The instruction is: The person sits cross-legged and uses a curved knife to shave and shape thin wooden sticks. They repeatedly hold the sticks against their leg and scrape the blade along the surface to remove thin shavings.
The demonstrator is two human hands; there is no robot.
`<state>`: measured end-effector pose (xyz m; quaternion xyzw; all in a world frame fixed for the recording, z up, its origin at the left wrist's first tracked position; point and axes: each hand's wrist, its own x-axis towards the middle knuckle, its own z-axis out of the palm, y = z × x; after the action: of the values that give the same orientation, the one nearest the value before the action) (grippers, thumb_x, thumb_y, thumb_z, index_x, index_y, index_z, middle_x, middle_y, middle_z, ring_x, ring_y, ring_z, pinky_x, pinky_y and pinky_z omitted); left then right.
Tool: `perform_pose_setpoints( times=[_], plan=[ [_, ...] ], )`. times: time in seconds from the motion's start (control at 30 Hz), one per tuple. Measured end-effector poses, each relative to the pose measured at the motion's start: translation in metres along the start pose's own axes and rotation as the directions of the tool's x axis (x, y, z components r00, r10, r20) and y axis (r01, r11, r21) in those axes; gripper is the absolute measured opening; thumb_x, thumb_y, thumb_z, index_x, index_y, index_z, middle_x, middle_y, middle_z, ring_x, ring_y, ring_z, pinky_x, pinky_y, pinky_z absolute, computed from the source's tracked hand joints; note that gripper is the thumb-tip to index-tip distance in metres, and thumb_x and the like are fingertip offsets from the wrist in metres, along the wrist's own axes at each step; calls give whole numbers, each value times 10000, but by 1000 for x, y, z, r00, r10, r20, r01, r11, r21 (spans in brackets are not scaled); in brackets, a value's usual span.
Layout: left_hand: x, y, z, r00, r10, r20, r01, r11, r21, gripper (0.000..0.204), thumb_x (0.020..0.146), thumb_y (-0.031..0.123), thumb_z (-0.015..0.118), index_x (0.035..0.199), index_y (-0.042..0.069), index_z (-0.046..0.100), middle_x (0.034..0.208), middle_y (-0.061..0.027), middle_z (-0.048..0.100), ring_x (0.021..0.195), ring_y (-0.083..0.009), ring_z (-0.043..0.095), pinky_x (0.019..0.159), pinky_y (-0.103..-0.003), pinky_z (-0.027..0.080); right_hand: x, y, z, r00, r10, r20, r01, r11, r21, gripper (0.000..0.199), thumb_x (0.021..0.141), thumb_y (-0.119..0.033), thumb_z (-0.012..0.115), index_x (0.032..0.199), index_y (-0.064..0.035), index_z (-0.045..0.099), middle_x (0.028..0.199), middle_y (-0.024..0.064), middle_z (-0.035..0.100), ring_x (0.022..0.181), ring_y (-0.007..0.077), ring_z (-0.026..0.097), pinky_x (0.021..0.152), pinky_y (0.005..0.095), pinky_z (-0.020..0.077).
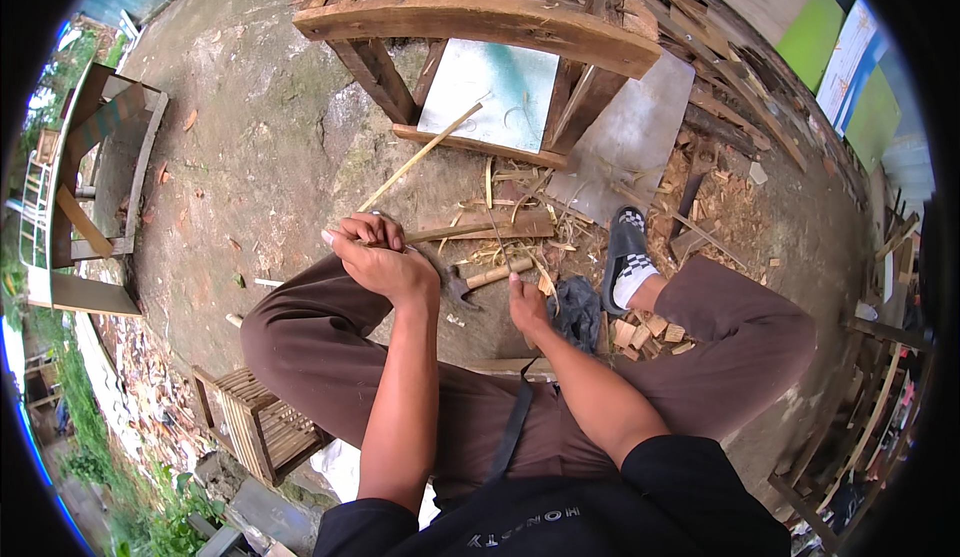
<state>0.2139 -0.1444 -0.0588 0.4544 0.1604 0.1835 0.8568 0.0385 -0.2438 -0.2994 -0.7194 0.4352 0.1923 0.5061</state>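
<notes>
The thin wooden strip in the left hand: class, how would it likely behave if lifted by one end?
The thin wooden strip is long and slender, so it would probably flex and sag slightly. It looks light for its length, like the shavings nearby. Gripped in the left hand, its far end slants up off the ground, so it seems stiff enough to hold itself.

One view only, taken from the seated person's head and tilted steeply down over the lap, so the brown-trousered knees spread toward 8 and 4 o'clock and both forearms rise from 6 o'clock. The left hand (385,262) and right hand (527,307) sit near the centre, close to the lens. The weathered wooden frame (480,17) stands farther off at 12 o'clock on the bare concrete ground (260,107) (straight edges bow toward the dark fisheye rim). No second view shares the scene.
</notes>
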Motion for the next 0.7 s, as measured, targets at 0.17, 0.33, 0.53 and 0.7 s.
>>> perform_pose_setpoints(
  times=[0.17, 0.33, 0.53, 0.7],
  plan=[
    [3, 6, -11, 982, -45, 183, 74, 985, -154, 527, 1094, 453, 296, 715, 95, 374, 703, -33, 361, 599, -138, 352, 558, -271, 314, 0, -12, 5, 999, -47, -27, 47, 999, 14, 695, 1040, -559, 363, 837, 53, 621, 771, 245, 634, 808, 440, 629, 743, 522, 463],
    [-3, 4, -7, 955, 2, 296, -44, 989, 138, 619, 1111, 404, 287, 596, 63, 332, 655, -46, 358, 574, -149, 357, 566, -284, 322, 6, -4, 3, 997, 64, -52, -63, 998, 17, 689, 1029, -567, 381, 845, 47, 633, 788, 252, 642, 822, 463, 625, 749, 528, 464],
    [2, 4, -11, 895, -131, 426, 78, 987, 140, 699, 1094, 494, 254, 541, 70, 313, 555, -45, 327, 507, -141, 303, 544, -292, 296, 9, -47, -4, 997, -67, -27, 66, 996, -57, 655, 1034, -534, 384, 937, 36, 692, 907, 296, 681, 910, 502, 635, 799, 557, 483],
    [16, 3, -9, 802, -125, 585, 209, 975, -78, 692, 1079, 470, 238, 522, 76, 352, 530, -47, 335, 504, -141, 255, 564, -299, 252, 31, -44, -2, 999, -4, -50, 0, 996, -87, 665, 1040, -524, 377, 881, 51, 670, 874, 281, 681, 871, 484, 644, 760, 551, 472]
  ],
)
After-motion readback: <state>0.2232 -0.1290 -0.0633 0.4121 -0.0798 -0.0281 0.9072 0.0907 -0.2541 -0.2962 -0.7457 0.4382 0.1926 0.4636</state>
